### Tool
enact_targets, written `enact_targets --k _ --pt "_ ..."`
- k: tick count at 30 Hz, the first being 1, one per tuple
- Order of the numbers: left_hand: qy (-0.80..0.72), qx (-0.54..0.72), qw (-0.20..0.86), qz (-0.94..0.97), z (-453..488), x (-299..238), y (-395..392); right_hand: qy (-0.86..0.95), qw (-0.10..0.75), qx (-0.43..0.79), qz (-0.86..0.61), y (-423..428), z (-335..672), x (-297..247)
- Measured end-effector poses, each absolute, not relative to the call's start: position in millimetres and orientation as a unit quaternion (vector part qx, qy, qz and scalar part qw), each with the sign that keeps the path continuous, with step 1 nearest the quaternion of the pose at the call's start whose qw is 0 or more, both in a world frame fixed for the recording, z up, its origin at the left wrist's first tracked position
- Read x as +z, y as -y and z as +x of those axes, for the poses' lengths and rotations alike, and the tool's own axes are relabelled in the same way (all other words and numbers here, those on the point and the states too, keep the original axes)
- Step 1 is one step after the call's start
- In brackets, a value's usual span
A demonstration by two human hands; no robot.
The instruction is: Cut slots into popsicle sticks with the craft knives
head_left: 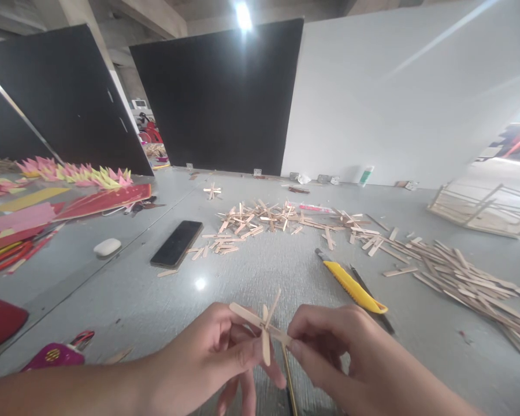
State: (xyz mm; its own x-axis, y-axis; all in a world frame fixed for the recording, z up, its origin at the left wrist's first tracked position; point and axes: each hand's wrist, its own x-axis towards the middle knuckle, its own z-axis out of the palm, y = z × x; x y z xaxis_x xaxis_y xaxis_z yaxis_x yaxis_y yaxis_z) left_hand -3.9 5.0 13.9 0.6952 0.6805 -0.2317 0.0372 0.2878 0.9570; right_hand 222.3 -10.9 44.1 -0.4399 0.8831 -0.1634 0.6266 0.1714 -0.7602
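Note:
Between my two hands is a small star-shaped piece of crossed wooden sticks [265, 341]. My left hand [225, 349] pinches it from the left, thumb in front, with its lower fingers hanging loosely beneath. From the right, my right hand [333, 344] grips the end of one stick between thumb and forefinger. Below the piece, a thin dark-and-yellowish rod [289, 375] lies on the table, partly hidden by my hands. A yellow utility knife [355, 286] rests just beyond my right hand, beside a slim dark tool [372, 300].
Cut wooden sticks [260, 216] lie scattered across the table [130, 300], with longer strips [472, 280] at right. A phone [177, 244], a white case [107, 247] and a purple glue gun [54, 355] are left. A stick frame [481, 211] stands far right. Panels [216, 98] rise behind.

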Motion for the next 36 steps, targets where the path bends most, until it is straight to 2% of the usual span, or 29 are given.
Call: enact_targets --k 11,18,22,29,32,36 --pt "-0.329 0.179 0.714 0.591 -6 15 -5 0.754 0.157 0.408 -0.490 11 219 43" --pt "-0.326 0.236 0.707 0.582 -6 12 -4 0.760 0.163 0.384 -0.499 7 221 41" --pt "-0.331 0.227 0.710 0.579 -6 13 -4 0.757 0.161 0.395 -0.495 9 220 43" --pt "-0.296 0.230 0.735 0.565 -4 19 -7 0.722 0.255 0.379 -0.519 11 222 45" --pt "-0.287 0.218 0.739 0.568 -4 22 -6 0.745 0.241 0.344 -0.519 9 224 38" --pt "-0.292 0.220 0.725 0.584 -5 23 -4 0.755 0.232 0.364 -0.494 11 225 33"
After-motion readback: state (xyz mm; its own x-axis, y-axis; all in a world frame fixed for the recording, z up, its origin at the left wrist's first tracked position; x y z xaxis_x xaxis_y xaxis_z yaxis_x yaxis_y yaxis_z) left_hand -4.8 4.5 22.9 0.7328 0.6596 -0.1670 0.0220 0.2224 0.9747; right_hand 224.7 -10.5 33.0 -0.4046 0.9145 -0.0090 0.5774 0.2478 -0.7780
